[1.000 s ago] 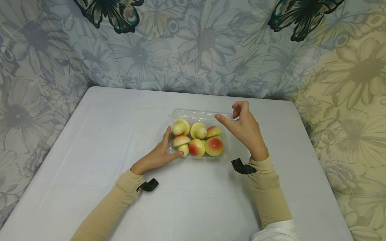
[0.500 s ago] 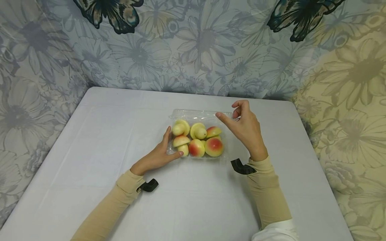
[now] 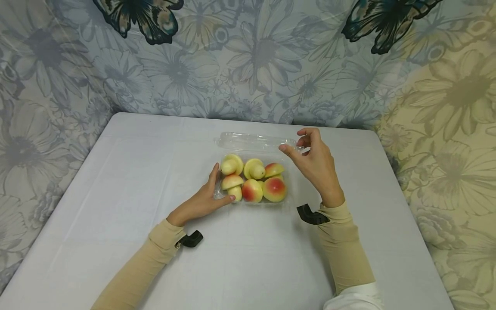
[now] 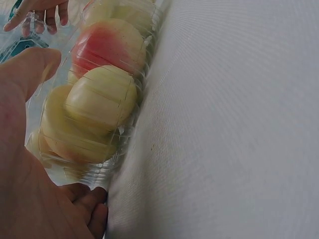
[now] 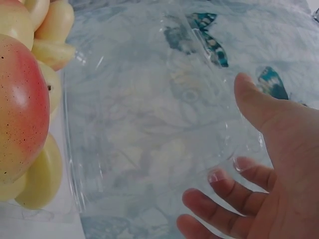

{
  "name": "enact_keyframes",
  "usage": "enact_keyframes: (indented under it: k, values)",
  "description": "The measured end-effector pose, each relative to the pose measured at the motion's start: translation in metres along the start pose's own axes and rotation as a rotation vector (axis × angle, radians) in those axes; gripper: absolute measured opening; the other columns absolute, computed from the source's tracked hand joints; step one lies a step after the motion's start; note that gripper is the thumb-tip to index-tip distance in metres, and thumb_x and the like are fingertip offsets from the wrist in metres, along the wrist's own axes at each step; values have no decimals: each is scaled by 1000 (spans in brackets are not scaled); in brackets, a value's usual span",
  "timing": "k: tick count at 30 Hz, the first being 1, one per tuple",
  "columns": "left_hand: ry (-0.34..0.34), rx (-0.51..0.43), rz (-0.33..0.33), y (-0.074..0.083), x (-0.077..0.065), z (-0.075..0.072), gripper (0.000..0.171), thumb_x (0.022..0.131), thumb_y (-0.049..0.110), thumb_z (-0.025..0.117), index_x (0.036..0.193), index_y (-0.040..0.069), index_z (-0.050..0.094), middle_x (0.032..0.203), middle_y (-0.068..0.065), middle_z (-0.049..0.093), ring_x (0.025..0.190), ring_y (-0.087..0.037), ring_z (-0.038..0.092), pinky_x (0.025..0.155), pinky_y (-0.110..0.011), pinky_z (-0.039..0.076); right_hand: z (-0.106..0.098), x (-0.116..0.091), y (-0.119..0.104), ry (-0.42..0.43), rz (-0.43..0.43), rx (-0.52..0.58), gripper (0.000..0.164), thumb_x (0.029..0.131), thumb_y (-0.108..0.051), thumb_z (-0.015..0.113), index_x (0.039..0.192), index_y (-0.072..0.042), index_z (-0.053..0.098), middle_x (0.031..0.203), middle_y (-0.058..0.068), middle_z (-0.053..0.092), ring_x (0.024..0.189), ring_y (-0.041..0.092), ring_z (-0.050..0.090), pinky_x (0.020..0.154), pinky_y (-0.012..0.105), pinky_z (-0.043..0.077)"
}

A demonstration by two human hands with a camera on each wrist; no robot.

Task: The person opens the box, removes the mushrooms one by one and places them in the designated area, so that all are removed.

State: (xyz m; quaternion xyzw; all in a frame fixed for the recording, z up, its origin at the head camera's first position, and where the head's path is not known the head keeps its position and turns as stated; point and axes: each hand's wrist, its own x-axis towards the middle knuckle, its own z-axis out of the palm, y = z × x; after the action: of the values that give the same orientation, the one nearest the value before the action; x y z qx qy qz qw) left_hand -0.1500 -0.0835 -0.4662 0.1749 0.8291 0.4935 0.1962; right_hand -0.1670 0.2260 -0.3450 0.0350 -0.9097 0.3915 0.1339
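A clear plastic clamshell container (image 3: pixel 267 203) sits on the table, filled with yellow fruit pieces (image 3: pixel 275 189), some blushed red. Its see-through lid (image 3: pixel 252 141) is raised and tilted back behind the fruit. My left hand (image 3: pixel 199 200) grips the container's left end, thumb at the near corner and fingers along the side; in the left wrist view its fingertips curl in low against the plastic. At the lid's right end, my right hand (image 3: pixel 315 165) holds the edge between thumb and fingers. Seen from the right wrist, the lid (image 5: pixel 149 114) spans between fruit and hand.
A white cloth covers the table (image 3: pixel 248 254). Flowered wallpaper (image 3: pixel 182 73) rises behind its far edge and along both sides, with butterfly decorations (image 3: pixel 139 19) high up. Each wrist carries a black camera mount (image 3: pixel 312 214).
The lid has swung further up and back, away from the fruit, with my right hand at its edge rising slightly. My left hand keeps its place on the container.
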Motion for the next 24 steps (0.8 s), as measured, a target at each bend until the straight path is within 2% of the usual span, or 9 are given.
enact_keyframes:
  k: [4,7,10,14,24]
  values:
    - [4,-2,7,0,0,0,116,93,46,71,160,20,-19,171,-12,4,159,-30,8,129,-57,14,0,1,1,-11,-11,25,66,87,-49,77,131,-9,47,106,11,61,100,23,60,84,38,54]
    - [7,-2,9,1,1,0,115,93,44,71,160,20,-19,171,-13,4,159,-31,8,129,-57,13,0,1,1,-36,-10,46,69,88,-49,76,135,-9,45,117,11,62,109,23,59,88,42,54]
    - [9,-1,7,1,0,0,115,93,44,71,160,20,-19,171,-12,5,159,-30,9,129,-56,13,-1,2,2,-59,-27,58,71,91,-49,72,140,-7,42,124,14,60,115,25,57,92,47,53]
    - [9,-3,7,1,0,0,115,93,45,71,160,21,-20,171,-12,4,159,-29,8,129,-55,14,-2,2,2,-80,-55,81,72,96,-49,66,145,-4,37,124,18,58,119,30,55,95,47,51]
    - [0,-4,-5,0,0,1,116,93,48,70,159,22,-21,171,-14,6,159,-30,8,129,-56,13,-4,4,4,-158,-48,219,76,99,-35,65,157,-8,24,150,16,47,138,33,47,110,55,46]
